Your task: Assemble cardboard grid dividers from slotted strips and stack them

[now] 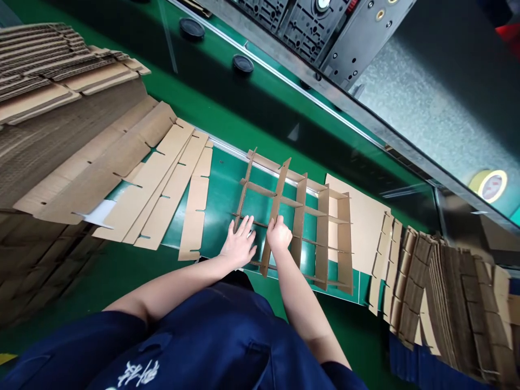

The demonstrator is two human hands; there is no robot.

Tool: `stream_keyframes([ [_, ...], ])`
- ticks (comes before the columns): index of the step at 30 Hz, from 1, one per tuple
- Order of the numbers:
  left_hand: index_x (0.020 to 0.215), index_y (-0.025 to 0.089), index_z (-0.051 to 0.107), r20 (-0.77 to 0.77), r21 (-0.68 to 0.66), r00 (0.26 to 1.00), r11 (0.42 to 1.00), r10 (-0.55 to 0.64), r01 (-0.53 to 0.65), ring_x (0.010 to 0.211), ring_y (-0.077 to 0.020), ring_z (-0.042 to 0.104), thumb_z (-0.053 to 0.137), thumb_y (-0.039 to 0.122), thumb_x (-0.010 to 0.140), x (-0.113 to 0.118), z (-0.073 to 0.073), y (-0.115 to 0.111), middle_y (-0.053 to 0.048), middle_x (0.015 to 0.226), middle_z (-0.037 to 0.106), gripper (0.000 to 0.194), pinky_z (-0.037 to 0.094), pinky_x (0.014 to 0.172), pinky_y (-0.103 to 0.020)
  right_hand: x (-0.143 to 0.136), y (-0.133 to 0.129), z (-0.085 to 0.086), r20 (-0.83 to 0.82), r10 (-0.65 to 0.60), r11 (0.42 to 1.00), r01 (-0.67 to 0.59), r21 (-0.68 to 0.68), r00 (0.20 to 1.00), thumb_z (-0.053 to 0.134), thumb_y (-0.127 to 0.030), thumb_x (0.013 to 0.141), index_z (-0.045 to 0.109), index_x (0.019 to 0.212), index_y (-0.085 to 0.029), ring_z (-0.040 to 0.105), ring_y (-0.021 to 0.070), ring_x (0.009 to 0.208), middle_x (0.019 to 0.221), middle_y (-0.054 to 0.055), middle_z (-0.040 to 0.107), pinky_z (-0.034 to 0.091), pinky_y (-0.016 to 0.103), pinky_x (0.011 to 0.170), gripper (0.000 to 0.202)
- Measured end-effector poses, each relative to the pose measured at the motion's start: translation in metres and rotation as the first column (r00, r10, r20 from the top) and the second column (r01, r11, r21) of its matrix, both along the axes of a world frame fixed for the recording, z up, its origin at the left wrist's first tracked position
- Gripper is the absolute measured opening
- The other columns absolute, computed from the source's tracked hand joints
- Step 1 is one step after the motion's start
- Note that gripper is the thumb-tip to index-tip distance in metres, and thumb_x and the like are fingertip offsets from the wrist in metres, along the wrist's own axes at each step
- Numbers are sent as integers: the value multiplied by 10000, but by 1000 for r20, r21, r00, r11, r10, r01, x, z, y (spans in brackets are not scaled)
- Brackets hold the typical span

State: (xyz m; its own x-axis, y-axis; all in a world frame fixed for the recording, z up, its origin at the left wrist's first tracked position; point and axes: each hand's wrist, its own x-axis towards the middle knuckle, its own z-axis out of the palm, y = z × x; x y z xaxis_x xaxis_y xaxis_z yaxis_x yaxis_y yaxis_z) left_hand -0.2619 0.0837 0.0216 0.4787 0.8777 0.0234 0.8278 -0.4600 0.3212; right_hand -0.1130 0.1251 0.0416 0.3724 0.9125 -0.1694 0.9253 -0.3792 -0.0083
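A cardboard divider grid (300,214) of crossing slotted strips stands on the green work surface in front of me. My right hand (279,235) is closed around a cardboard strip (277,197), the second crosspiece from the left, which sits higher than the crosspieces on its right. My left hand (240,246) lies with fingers stretched out at the near end of the leftmost crosspiece (246,187), over a long strip of the grid. Whether its fingertips press on the cardboard I cannot tell. The right fist hides part of the strip it holds.
Loose slotted strips (196,208) lie left of the grid, beside a tall stack of cardboard (81,103). A flat sheet (365,227) and many upright strips (450,292) are at the right. A metal rail (361,122) and a tape roll (491,185) are beyond.
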Motion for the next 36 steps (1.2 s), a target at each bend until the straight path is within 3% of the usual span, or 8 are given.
stream_keyframes([
  [4,1245,181,596,1,3,1000,1000,2,-2,1467,-313,75,451,434,882,0,0,0,-142,1576,179,466,198,1101,-630,1,8,-1,29,52,986,-56,156,998,272,-371,980,435,1339,-127,604,270,1012,1146,184,623,458,382,815,464],
  [6,1239,177,598,0,4,1000,1000,0,0,1467,-311,74,450,432,882,0,1,0,-149,1577,169,463,207,1094,-633,5,21,-1,44,119,955,-126,268,992,234,-386,977,262,1467,-110,441,288,1262,1401,219,444,418,435,935,563],
  [9,1229,167,599,-3,4,1000,1000,-7,7,1467,-310,75,449,426,883,1,0,0,-162,1579,149,458,217,1084,-638,8,51,-5,-23,197,938,-181,296,980,186,-399,974,96,1519,-124,178,251,1428,1553,174,215,346,482,1034,618],
  [13,1221,166,596,-12,5,1000,1000,-7,7,1467,-306,71,454,432,879,2,-1,1,-166,1579,145,456,216,1085,-635,11,79,-16,-167,218,958,-179,223,962,190,-398,967,57,1527,-156,127,230,1449,1547,151,249,304,523,1058,624],
  [21,1208,161,599,16,-7,1000,1000,-6,6,1462,-330,75,476,420,866,2,-4,1,-155,1582,148,447,181,1102,-633,17,79,-23,-221,224,951,-163,264,949,156,-271,951,177,1506,-126,242,203,1419,1522,163,304,322,468,1048,574],
  [28,1211,164,591,15,-8,1000,1000,-9,9,1467,-315,50,461,422,872,2,-6,1,-164,1585,122,445,190,1092,-631,18,88,-16,-104,249,954,-226,196,963,226,-221,926,262,1486,-141,248,227,1408,1463,158,405,300,518,1035,567],
  [32,1213,166,593,15,-3,1000,1000,-11,11,1468,-315,37,453,435,875,2,-7,1,-162,1585,129,454,175,1101,-624,18,109,-9,-64,264,933,-238,270,962,244,-293,938,196,1507,-146,176,224,1429,1545,128,267,289,511,1056,590],
  [36,1204,155,599,12,10,1000,1000,-16,16,1467,-317,35,436,434,883,3,-9,1,-167,1586,115,456,163,1104,-626,13,130,-9,-142,295,944,-265,196,945,180,-323,958,208,1506,-170,181,210,1427,1583,92,157,328,475,1037,569],
])
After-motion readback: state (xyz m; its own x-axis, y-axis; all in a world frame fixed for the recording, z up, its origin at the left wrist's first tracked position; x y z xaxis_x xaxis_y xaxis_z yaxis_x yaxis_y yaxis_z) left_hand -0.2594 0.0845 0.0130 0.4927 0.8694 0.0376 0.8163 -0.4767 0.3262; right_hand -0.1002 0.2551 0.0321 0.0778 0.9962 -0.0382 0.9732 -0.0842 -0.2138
